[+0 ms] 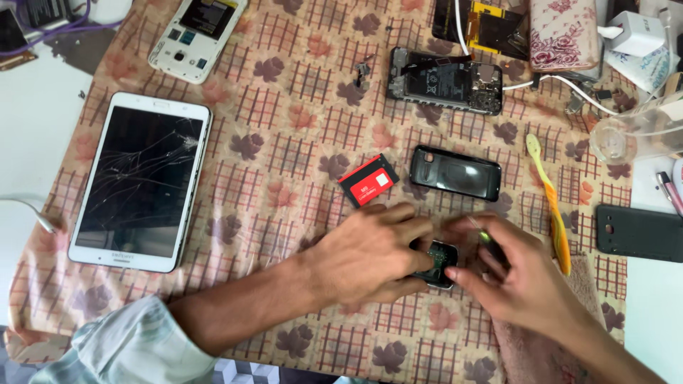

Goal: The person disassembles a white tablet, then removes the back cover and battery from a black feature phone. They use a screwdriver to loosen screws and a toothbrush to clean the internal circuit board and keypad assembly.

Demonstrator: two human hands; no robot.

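— Pinning it flat, is that what the left hand [373, 256] is doing?

— Looks so. It lies palm down over the small dark opened phone [435, 264], fingers curled round the near end, so the body can't slide on the checked, leaf-printed tablecloth [284, 142]. The phone sits at the near middle of the table, mostly hidden between the two hands.

— And the right hand [523, 274]?

— Closed in a pinch round a thin dark-handled screwdriver [489, 240], which slants down towards the phone's exposed insides. I can't see the tip.

— That red and black rectangular battery [368, 180] just beyond the knuckles?

— Lying loose, near but apart. Beside it a glossy black plastic back cover [455, 173], set face down, within reach yet out of the working spot.

— Other things?

— A yellow-green toothbrush [549, 199] lies to the right of the hands. Further back there's a stripped black phone chassis [446, 80] with a white cable running to it. Far left, well apart, a white tablet with a cracked screen [141, 181], and above it a white phone with its back off [198, 34]. A dark grey phone case [639, 232] rests at the right edge.
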